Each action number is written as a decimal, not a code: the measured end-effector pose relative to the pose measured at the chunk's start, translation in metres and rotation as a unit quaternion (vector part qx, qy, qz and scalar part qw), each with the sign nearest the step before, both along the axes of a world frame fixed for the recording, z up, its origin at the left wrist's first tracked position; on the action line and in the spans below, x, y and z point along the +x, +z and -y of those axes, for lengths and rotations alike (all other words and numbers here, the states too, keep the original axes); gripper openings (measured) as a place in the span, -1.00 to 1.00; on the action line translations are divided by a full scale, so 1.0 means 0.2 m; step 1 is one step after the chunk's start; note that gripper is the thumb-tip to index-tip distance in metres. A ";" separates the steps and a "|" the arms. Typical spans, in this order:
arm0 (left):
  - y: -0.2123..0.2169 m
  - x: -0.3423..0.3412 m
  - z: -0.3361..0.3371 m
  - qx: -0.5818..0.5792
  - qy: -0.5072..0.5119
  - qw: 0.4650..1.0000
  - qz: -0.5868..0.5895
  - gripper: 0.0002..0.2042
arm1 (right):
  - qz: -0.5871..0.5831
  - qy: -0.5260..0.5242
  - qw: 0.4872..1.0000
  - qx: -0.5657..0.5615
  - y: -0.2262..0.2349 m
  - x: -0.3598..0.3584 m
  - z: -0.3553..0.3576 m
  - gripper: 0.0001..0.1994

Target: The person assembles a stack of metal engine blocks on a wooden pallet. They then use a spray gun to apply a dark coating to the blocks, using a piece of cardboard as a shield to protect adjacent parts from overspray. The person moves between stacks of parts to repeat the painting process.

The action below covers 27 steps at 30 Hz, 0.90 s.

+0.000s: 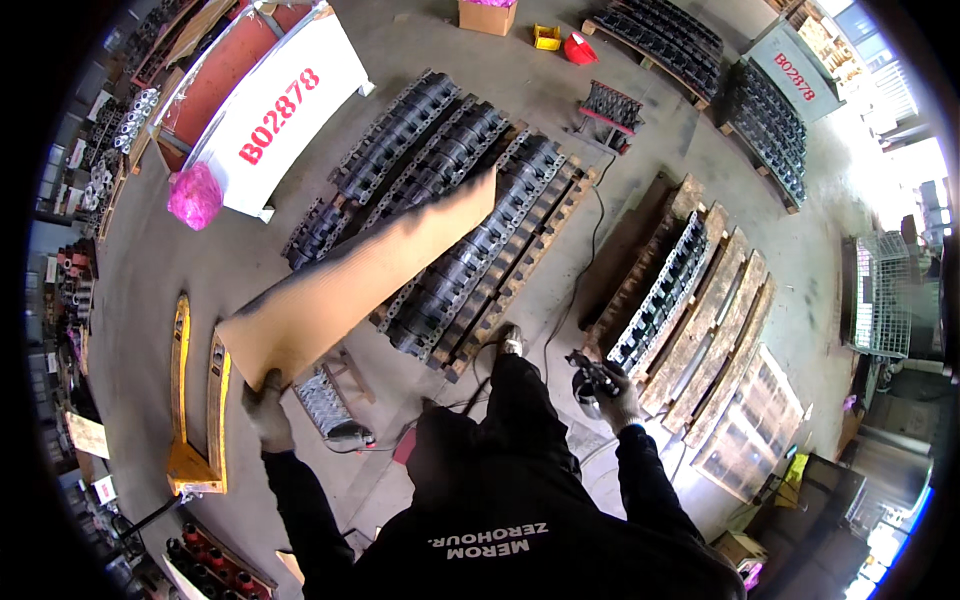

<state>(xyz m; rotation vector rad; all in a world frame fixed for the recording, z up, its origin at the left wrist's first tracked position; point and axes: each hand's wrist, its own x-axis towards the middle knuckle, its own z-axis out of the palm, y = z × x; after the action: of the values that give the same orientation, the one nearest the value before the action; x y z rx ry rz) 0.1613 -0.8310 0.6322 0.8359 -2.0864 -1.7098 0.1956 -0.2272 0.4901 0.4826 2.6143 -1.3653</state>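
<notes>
While the left hand (266, 408) grips one corner of the long cardboard sheet (352, 280), its length runs up and away over the pallet (520, 262) of dark castings — the right hand (610, 392) clutches a small dark tool (590, 376).

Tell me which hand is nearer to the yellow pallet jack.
Left. The left hand holds the cardboard sheet just right of the yellow pallet jack; the right hand is far across, holding a dark tool.
</notes>
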 end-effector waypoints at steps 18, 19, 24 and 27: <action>1.42 -0.82 -0.34 -0.489 -0.320 0.809 -0.062 -0.78 | -0.196 0.332 0.909 -0.159 0.89 -0.96 0.77 -0.49; 1.45 -0.82 -0.36 -0.528 -0.331 0.777 -0.095 -0.78 | -0.215 0.331 0.903 -0.169 0.94 -0.96 0.84 -0.50; 1.59 -0.85 -0.36 -0.644 -0.370 0.657 -0.127 -0.80 | -0.293 0.319 0.885 -0.169 1.11 -0.93 1.08 -0.45; 1.60 -0.83 -0.33 -0.744 -0.358 0.544 -0.151 -0.83 | -0.309 0.280 0.884 -0.210 1.21 -0.89 1.25 -0.44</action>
<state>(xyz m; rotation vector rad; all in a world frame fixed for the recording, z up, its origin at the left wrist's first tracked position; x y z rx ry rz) -0.0053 -0.7657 0.9521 -0.8670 -2.5791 0.3266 0.0177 -0.4780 0.7322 -0.8338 2.4006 -1.9832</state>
